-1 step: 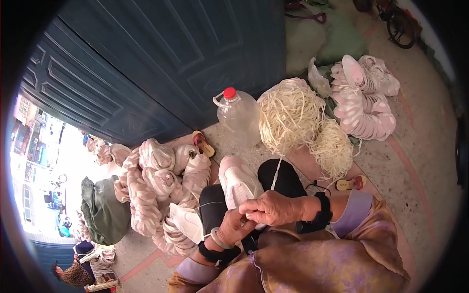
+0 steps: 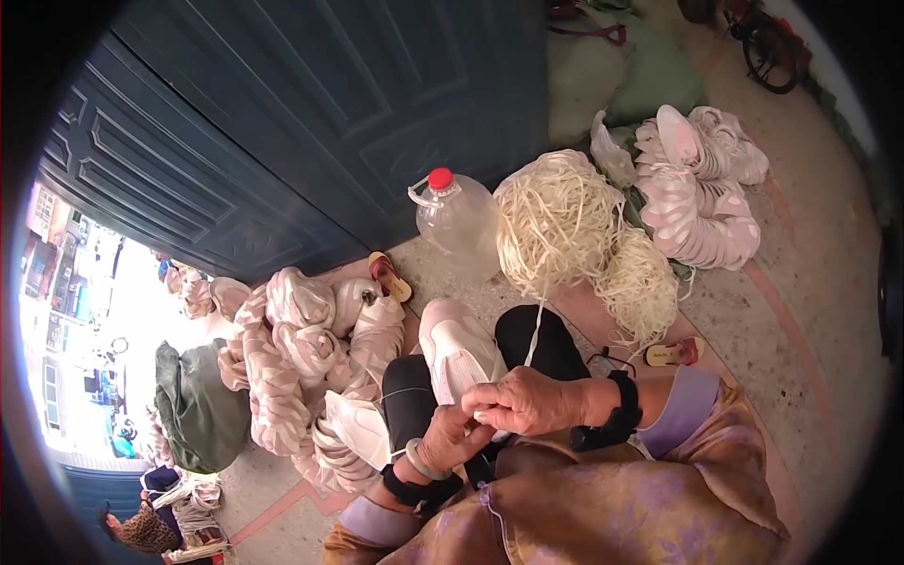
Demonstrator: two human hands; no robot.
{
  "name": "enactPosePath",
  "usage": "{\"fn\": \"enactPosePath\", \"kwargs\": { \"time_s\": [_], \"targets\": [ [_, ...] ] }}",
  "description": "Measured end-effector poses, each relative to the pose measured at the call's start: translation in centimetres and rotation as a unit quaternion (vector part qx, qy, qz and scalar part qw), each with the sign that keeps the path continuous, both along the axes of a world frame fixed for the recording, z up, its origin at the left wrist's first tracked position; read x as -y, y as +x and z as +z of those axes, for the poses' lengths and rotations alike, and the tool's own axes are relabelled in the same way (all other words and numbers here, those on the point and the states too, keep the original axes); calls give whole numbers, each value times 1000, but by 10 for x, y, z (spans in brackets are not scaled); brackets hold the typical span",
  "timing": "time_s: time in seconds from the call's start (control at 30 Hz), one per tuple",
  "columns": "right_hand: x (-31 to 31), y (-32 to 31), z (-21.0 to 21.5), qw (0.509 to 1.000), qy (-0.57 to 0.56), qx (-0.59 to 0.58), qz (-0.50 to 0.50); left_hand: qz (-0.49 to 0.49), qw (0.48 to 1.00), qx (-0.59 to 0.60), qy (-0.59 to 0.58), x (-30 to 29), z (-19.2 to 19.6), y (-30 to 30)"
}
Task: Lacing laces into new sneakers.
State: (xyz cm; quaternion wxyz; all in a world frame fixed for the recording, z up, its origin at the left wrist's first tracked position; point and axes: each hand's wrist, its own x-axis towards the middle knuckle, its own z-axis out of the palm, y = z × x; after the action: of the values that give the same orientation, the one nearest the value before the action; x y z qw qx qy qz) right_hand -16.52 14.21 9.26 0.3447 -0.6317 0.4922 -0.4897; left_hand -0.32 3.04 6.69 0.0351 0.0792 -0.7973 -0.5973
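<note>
A white and pale pink shoe upper (image 2: 459, 353) stands between my knees, its toe pointing away from me. My left hand (image 2: 452, 441) is closed at the near end of the upper, fingers curled; what they pinch is hidden. Against it, my right hand (image 2: 527, 400) is closed too, fingertips touching the left hand's fingers. A thin cream shoelace (image 2: 535, 337) runs from the large heap of laces (image 2: 557, 221) over my right knee to the right hand. Beside my left knee lies a loose white shoe upper (image 2: 358, 426).
Bundled shoe uppers (image 2: 306, 348) lie at left, beside a dark green sack (image 2: 196, 405). More uppers (image 2: 702, 212) are stacked at far right. A clear jug (image 2: 459, 226) with a red cap stands before the dark blue door (image 2: 377, 104). A person (image 2: 146, 527) is at lower left.
The whole view has shifted very slightly to the left. Both hands keep the same closed pose.
</note>
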Motion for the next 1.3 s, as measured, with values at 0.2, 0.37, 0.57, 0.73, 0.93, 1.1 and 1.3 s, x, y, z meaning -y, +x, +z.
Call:
{"fn": "enactPosePath", "kwargs": {
  "time_s": [0.2,0.37,0.57,0.73,0.93,1.1,1.3],
  "targets": [
    [-41,-24,-5,985,18,-163,-51,-11,997,74,17,3,14,21],
    [-77,-54,1,977,32,-180,-113,185,978,63,73,49,10,68],
    [-103,-89,16,952,17,-168,-256,413,911,4,-8,79,13,113],
    [-152,-152,-29,856,92,-121,-494,329,925,96,-162,80,9,116],
    [-204,-200,-88,774,145,-158,-596,215,944,71,-242,66,11,96],
    [-142,-160,-117,799,107,-330,-492,165,958,79,-222,42,17,60],
    [-20,-30,-54,987,25,-55,-151,14,957,-4,-291,12,28,-9]
  ]
}}
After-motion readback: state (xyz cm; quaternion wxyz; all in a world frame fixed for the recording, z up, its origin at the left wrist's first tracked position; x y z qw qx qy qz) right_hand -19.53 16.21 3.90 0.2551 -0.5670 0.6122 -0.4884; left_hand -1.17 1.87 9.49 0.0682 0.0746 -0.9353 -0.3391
